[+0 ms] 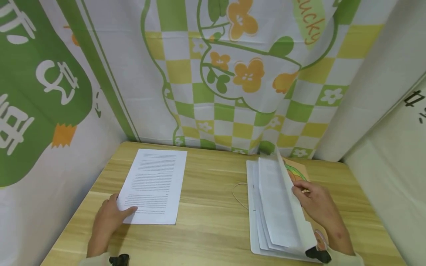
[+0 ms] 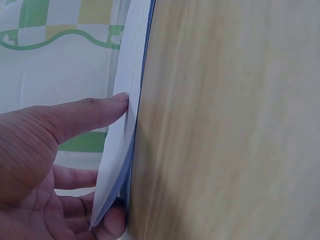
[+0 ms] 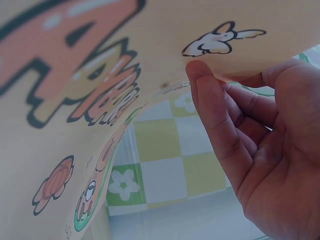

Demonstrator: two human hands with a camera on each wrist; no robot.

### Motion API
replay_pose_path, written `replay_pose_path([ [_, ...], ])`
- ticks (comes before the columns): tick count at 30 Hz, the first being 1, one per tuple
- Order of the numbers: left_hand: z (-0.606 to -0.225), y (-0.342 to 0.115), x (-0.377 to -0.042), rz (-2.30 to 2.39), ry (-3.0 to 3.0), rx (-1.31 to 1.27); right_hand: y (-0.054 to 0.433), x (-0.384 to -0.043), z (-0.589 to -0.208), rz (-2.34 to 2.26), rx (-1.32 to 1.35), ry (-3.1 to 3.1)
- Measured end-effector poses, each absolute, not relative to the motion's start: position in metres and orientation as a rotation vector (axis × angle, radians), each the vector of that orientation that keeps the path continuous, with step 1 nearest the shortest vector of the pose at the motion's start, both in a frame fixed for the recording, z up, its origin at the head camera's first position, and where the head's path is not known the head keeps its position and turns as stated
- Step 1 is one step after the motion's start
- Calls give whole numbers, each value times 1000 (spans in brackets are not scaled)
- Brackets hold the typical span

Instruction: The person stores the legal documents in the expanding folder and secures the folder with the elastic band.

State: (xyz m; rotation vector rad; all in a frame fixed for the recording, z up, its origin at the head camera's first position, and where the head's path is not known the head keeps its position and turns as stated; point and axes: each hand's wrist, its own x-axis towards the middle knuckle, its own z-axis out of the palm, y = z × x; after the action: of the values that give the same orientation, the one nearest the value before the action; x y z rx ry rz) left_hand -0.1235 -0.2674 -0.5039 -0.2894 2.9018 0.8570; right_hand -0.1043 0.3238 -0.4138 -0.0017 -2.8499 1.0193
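Observation:
On the left of the table lies a thin stack of printed paper (image 1: 153, 184). My left hand (image 1: 108, 216) grips its near left corner, thumb on top and fingertips under the edge; the left wrist view shows the corner lifted between them. Over on the right is a white file folder (image 1: 254, 225) with a cartoon-printed outer cover (image 3: 160, 45). Loose white sheets (image 1: 277, 207) lie inside it. The right hand (image 1: 319, 205) pinches the edge of the cover between thumb and fingers, holding it raised and tilted over to the right.
A thin elastic cord (image 1: 234, 192) loops out from the folder's left side onto the wooden table (image 1: 213, 207). Patterned curtains (image 1: 233, 92) hang close behind the table and along both sides. Dark wrist straps (image 1: 119, 259) sit on both wrists.

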Motion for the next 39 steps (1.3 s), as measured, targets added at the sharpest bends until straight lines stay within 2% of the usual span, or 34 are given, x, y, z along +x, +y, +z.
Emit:
replay_pose_path([
  [12, -505, -265, -121, 870, 2924, -358, 323, -104, -413, 1040, 8, -2850],
  [29, -500, -263, -122, 789, 2972, -296, 322, -104, -418, 1023, 38, -2816],
  [39, -502, -265, -127, 901, 2886, -350, 323, -104, -416, 1041, 33, -2816],
])
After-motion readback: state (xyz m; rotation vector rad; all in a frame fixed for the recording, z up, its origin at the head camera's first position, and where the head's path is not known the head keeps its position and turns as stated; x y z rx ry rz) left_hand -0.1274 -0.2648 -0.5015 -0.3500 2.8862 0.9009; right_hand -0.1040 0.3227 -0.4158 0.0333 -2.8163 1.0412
